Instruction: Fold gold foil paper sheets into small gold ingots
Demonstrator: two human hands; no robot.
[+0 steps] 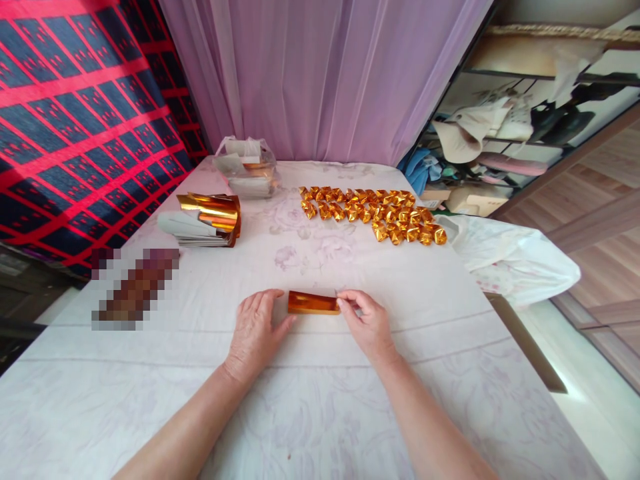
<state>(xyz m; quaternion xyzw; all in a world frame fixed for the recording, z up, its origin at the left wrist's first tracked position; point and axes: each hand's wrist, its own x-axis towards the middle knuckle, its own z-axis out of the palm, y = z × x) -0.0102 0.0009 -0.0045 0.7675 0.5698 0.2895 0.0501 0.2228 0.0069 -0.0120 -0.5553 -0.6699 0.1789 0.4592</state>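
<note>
A folded strip of gold foil paper lies flat on the white floral tablecloth in front of me. My left hand rests palm down beside its left end, thumb touching the strip. My right hand pinches the strip's right end between thumb and fingertips. Farther back on the right, several folded gold paper ingots lie in rows.
A stack of gold and silver foil sheets sits at the back left. Behind it is a clear plastic bag of paper. A white plastic bag hangs over the table's right edge. A purple curtain hangs behind.
</note>
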